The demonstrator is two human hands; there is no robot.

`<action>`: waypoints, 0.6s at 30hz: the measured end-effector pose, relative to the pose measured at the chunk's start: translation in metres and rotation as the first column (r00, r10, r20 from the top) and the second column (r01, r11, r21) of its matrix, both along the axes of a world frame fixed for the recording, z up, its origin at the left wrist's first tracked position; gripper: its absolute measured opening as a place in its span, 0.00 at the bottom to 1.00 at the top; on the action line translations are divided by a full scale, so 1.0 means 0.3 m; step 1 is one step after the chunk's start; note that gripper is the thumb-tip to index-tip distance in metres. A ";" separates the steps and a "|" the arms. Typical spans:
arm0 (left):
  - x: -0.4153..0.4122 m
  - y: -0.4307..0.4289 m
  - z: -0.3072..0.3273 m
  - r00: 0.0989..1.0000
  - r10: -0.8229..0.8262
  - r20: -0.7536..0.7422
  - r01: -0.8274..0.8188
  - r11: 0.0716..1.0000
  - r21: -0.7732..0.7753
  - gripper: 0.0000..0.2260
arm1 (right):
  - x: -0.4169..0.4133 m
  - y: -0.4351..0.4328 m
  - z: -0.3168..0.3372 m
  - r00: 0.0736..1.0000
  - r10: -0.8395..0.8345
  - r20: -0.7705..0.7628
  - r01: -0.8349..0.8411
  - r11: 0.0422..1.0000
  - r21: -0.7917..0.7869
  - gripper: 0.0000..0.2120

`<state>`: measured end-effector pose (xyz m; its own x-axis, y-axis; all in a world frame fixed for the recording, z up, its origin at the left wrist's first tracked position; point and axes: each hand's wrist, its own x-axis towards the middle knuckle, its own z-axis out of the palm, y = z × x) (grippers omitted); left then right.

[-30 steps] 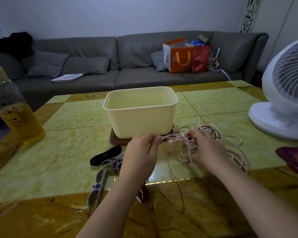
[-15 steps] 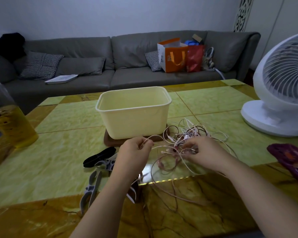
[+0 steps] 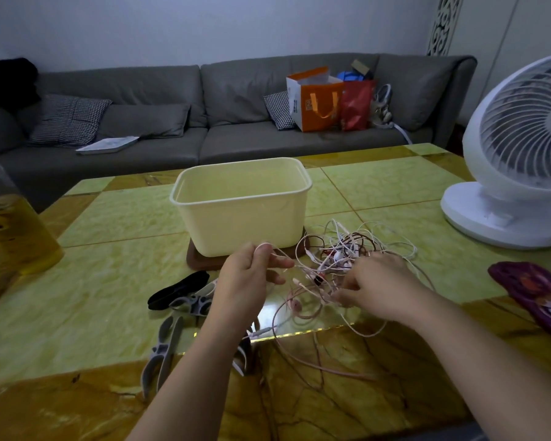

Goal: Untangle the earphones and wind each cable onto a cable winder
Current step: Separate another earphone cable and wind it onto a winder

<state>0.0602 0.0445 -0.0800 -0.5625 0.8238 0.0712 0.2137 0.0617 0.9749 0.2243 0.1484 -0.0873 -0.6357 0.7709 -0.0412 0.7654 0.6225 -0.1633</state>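
Note:
A tangle of white, pink and brown earphone cables (image 3: 350, 249) lies on the green and amber table (image 3: 109, 275), right of a cream tub. My left hand (image 3: 248, 278) pinches a loop of white cable, lifted clear of the heap. My right hand (image 3: 376, 288) has its fingers curled into the near side of the tangle, holding pink strands. Pink cable (image 3: 303, 361) trails toward me across the table. Grey cable winders (image 3: 166, 348) and a black one (image 3: 178, 289) lie left of my left forearm.
The cream tub (image 3: 245, 214) stands on a brown coaster just behind my hands. A white fan (image 3: 516, 154) is at the right, a bottle of yellow liquid (image 3: 10, 224) at the left, a purple cloth (image 3: 535, 297) near the right edge. A grey sofa is behind.
My left hand has drawn a white cable loop leftward out of the tangle. My right hand has shifted toward me on the heap, and more pink cable lies spread on the table.

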 end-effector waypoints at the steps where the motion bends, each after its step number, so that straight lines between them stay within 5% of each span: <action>1: 0.002 -0.002 0.002 0.999 -0.006 0.051 0.005 1.000 0.012 0.15 | -0.003 -0.002 -0.003 1.000 0.000 -0.007 0.000 1.000 0.007 0.16; 7: -0.016 -0.024 -0.006 0.994 0.000 0.108 0.009 0.996 -0.086 0.17 | -0.023 0.009 -0.004 0.893 -0.143 -0.427 0.146 0.989 -0.027 0.17; 10: -0.015 -0.030 -0.018 1.000 -0.010 0.009 0.011 0.983 -0.184 0.20 | -0.020 0.018 -0.004 0.894 -0.189 -0.407 0.206 0.979 -0.002 0.13; 13: -0.007 -0.035 -0.012 0.991 -0.037 0.129 0.051 0.993 -0.109 0.15 | -0.023 0.027 -0.013 0.914 -0.242 -0.327 0.279 0.958 0.072 0.14; 18: -0.014 -0.045 0.005 0.985 0.018 0.170 -0.014 1.000 -0.027 0.18 | -0.034 0.026 -0.007 0.821 -0.089 -0.564 0.175 0.980 0.100 0.12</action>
